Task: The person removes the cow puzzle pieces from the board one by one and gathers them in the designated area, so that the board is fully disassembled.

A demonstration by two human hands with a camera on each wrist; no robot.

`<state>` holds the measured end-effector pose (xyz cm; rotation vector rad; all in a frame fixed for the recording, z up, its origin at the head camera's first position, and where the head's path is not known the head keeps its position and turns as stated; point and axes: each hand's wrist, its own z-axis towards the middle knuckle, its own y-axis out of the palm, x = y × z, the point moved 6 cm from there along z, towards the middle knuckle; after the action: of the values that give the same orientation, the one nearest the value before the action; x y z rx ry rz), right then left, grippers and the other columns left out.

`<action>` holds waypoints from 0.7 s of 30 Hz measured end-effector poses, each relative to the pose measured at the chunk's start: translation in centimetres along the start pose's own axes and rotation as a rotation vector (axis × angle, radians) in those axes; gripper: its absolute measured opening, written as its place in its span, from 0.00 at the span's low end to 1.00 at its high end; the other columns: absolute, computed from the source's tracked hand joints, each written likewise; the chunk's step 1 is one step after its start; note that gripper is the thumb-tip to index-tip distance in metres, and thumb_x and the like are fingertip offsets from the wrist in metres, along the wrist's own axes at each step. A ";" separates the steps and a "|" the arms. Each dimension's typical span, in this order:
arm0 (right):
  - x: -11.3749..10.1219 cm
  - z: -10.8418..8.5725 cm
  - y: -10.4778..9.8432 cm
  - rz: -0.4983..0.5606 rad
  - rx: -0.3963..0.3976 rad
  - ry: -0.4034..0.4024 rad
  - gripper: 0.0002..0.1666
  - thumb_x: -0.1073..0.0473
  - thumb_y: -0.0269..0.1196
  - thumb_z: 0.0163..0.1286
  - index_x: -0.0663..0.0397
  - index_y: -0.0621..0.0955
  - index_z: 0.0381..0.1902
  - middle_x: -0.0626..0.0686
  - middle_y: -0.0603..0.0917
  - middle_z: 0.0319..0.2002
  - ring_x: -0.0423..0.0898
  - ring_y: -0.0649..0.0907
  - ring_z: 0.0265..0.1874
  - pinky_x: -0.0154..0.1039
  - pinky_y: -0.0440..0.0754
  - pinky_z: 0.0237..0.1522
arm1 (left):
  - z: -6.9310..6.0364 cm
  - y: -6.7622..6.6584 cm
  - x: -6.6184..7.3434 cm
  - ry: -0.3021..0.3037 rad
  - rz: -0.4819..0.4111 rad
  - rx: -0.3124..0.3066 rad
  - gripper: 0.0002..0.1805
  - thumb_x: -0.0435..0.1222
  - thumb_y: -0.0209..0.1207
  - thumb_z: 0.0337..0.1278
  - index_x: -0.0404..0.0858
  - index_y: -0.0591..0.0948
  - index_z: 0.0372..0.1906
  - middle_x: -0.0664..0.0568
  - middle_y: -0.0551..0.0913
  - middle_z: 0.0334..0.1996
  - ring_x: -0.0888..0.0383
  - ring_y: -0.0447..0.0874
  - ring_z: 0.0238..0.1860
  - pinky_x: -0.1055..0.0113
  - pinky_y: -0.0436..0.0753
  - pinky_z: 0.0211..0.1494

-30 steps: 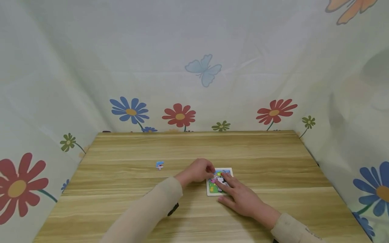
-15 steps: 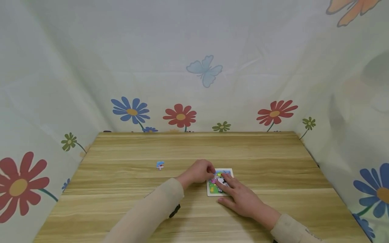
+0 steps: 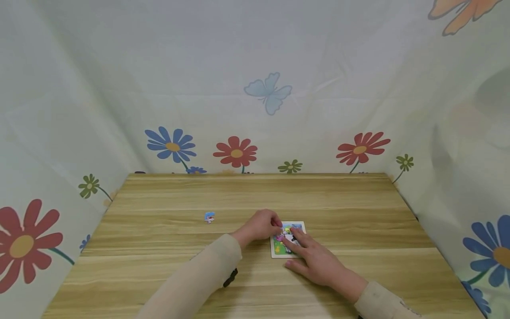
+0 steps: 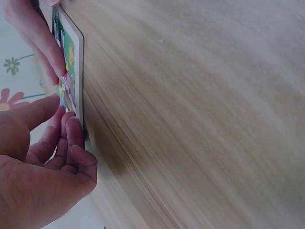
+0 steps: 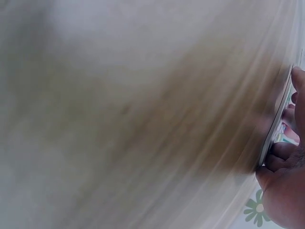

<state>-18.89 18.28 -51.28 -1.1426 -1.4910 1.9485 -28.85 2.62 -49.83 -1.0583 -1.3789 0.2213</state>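
Observation:
A small square jigsaw puzzle [image 3: 280, 249] with a white border and a cartoon cow picture lies on the table. At its upper left corner my left hand [image 3: 260, 224] pinches a puzzle piece [image 4: 68, 101], mostly covered by thumb and fingers; the left wrist view shows the piece tilted over the picture. My right hand [image 3: 318, 261] rests on the puzzle with its index and middle fingers stretched out over the cow. The right thumb lies near the lower border. Only the frame's edge and part of the right hand [image 5: 286, 181] show in the right wrist view.
One loose blue and white puzzle piece [image 3: 209, 217] lies to the left on the wooden table [image 3: 338, 199]. A flower-printed cloth [image 3: 191, 79] hangs round the back and sides of the table.

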 end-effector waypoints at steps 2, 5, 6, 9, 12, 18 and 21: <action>0.0 -0.1 0.0 -0.004 0.002 0.000 0.38 0.37 0.60 0.80 0.46 0.71 0.80 0.64 0.62 0.81 0.65 0.67 0.77 0.63 0.73 0.68 | 0.0 0.0 0.0 -0.007 -0.006 0.011 0.03 0.37 0.69 0.69 0.41 0.87 0.39 0.56 0.83 0.33 0.59 0.79 0.37 0.61 0.81 0.47; 0.0 -0.1 -0.1 -0.006 0.008 0.002 0.38 0.37 0.60 0.80 0.46 0.71 0.80 0.64 0.62 0.81 0.65 0.67 0.77 0.63 0.73 0.68 | 0.0 0.0 0.1 -0.024 -0.026 0.027 0.04 0.37 0.68 0.70 0.42 0.87 0.37 0.56 0.83 0.32 0.58 0.79 0.37 0.61 0.80 0.47; 0.0 -0.1 -0.1 -0.007 0.010 0.002 0.38 0.37 0.60 0.80 0.46 0.71 0.80 0.64 0.62 0.81 0.65 0.67 0.77 0.63 0.74 0.68 | 0.0 0.0 0.2 -0.032 -0.035 0.034 0.04 0.37 0.69 0.70 0.42 0.87 0.37 0.56 0.83 0.32 0.58 0.79 0.36 0.61 0.80 0.47; -0.1 -0.1 -0.1 -0.005 0.017 -0.003 0.38 0.38 0.61 0.79 0.46 0.71 0.79 0.64 0.62 0.81 0.65 0.68 0.76 0.63 0.74 0.68 | 0.0 -0.1 0.2 -0.060 -0.058 0.052 0.05 0.37 0.69 0.69 0.42 0.87 0.35 0.56 0.83 0.31 0.58 0.79 0.36 0.62 0.79 0.45; -0.1 -0.1 0.0 -0.009 0.023 -0.011 0.38 0.37 0.60 0.80 0.46 0.71 0.79 0.65 0.62 0.81 0.65 0.68 0.76 0.62 0.74 0.68 | 0.0 -0.1 0.2 -0.075 -0.072 0.070 0.06 0.36 0.70 0.67 0.42 0.86 0.33 0.56 0.83 0.30 0.58 0.78 0.35 0.62 0.78 0.45; 0.0 0.0 0.1 -0.020 0.036 -0.019 0.38 0.37 0.61 0.79 0.45 0.71 0.79 0.64 0.62 0.81 0.65 0.69 0.76 0.62 0.75 0.67 | 0.2 -0.1 0.1 -0.099 -0.082 0.091 0.06 0.35 0.71 0.66 0.42 0.85 0.32 0.56 0.83 0.30 0.58 0.78 0.35 0.62 0.78 0.44; 0.1 -0.1 0.1 -0.024 0.044 -0.019 0.38 0.37 0.61 0.79 0.44 0.71 0.80 0.64 0.62 0.81 0.64 0.67 0.77 0.61 0.75 0.68 | 0.1 -0.1 0.2 -0.108 -0.088 0.095 0.06 0.35 0.71 0.65 0.42 0.85 0.32 0.55 0.83 0.30 0.58 0.78 0.35 0.63 0.78 0.43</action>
<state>-18.86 18.39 -51.45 -1.0853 -1.4574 1.9714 -28.95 2.75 -49.63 -0.9157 -1.4937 0.2796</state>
